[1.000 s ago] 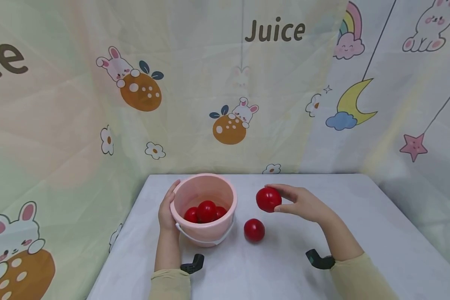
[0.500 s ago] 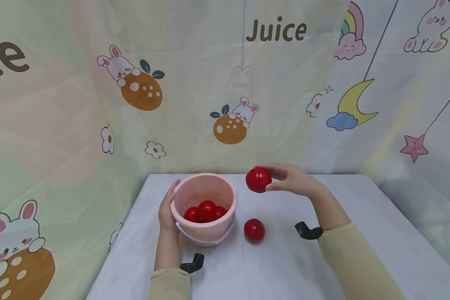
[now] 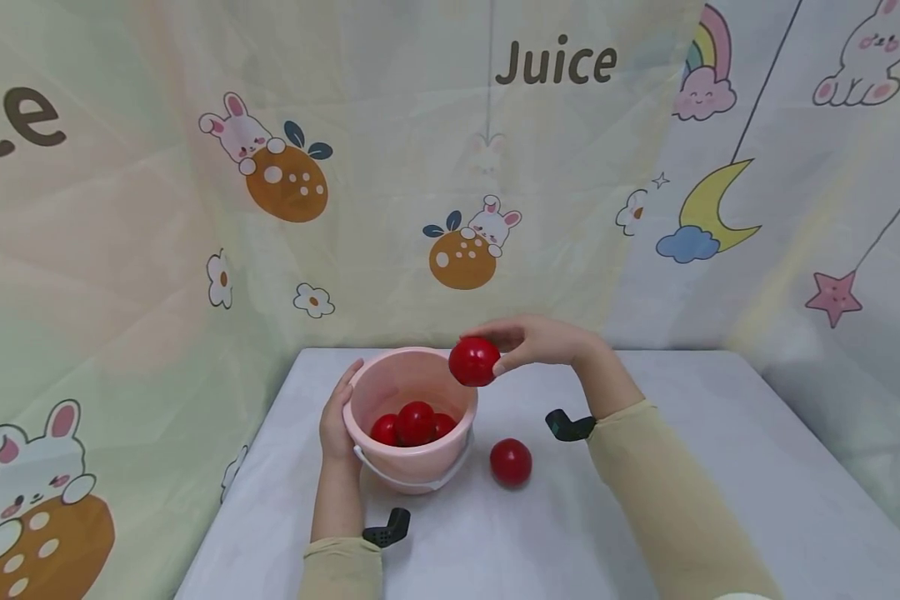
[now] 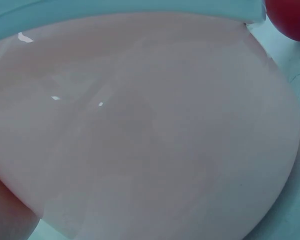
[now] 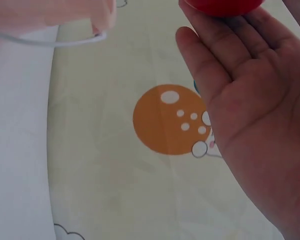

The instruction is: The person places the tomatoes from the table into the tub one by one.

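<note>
My left hand (image 3: 337, 421) holds the left side of a pink bucket (image 3: 397, 463), its fingers along the outer wall up to the rim. Several shiny red balls (image 3: 416, 422) lie at the bottom of the bucket. Thumb and fingers of my right hand (image 3: 543, 342) pinch another red ball (image 3: 474, 362), which overlaps the bucket's back right rim in the head view. The bucket wall (image 4: 150, 125) fills most of the left wrist view. In the right wrist view the palm (image 5: 270, 110) shows below the held ball (image 5: 222, 5).
One more red ball (image 3: 511, 462) rests on the white-covered table (image 3: 510, 550), just right of the bucket. The bucket's white handle (image 3: 412, 487) hangs down in front. A printed cloth backdrop (image 3: 375, 250) rises behind the table and along both sides.
My right hand has carried its red ball up and to the left, from above the table to the bucket's right rim. The left hand and the bucket stay put.
</note>
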### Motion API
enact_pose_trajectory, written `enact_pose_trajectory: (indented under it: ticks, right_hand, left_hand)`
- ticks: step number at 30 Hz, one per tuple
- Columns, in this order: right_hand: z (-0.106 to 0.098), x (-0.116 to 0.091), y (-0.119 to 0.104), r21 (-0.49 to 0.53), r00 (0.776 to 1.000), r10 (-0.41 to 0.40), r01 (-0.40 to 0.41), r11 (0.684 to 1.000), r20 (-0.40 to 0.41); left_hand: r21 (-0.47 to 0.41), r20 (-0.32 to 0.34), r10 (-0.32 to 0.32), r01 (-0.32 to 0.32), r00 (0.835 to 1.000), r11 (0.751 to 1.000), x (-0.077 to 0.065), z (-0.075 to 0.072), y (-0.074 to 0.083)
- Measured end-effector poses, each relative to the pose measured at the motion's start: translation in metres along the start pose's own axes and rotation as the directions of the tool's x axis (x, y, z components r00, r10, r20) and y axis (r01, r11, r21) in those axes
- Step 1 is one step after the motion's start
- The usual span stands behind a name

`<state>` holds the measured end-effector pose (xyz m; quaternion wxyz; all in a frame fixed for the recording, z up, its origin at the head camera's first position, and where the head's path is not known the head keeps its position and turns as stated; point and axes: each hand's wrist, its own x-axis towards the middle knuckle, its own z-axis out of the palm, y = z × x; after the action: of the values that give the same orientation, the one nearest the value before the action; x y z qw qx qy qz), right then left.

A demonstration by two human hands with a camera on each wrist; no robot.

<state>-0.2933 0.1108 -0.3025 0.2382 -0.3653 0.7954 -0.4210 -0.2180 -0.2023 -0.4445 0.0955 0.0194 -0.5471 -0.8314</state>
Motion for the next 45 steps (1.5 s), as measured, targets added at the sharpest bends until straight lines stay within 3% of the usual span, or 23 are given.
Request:
enact_pose_trajectory:
  ticks: [9, 19, 28, 35, 45]
  right_hand:
    - [0.006, 0.042, -0.019, -0.048, 0.990, 0.026, -0.020, 0.999, 0.141]
    - [0.024, 0.084, -0.032, -0.087, 0.963, 0.063, -0.042, 0.995, 0.261]
    - [0.044, 0.111, -0.045, -0.276, 0.937, 0.201, -0.121, 0.953, 0.285]
    - [0.055, 0.123, -0.046, -0.334, 0.913, 0.253, -0.142, 0.932, 0.319]
    - [0.068, 0.132, -0.043, -0.373, 0.898, 0.315, -0.190, 0.908, 0.309]
  left_hand:
    - [0.033, -0.023, -0.003, 0.004, 1.000, 0.999, -0.001, 0.000, 0.001]
    - [0.040, -0.026, -0.011, 0.012, 1.000, 0.999, -0.001, -0.001, 0.002]
    - [0.046, -0.026, -0.027, 0.028, 0.999, 0.999, -0.002, 0.001, 0.004]
    - [0.044, -0.025, -0.021, 0.022, 0.999, 0.999, -0.001, 0.004, 0.003]
    - [0.021, -0.028, -0.032, 0.033, 0.999, 0.999, 0.000, 0.004, 0.002]
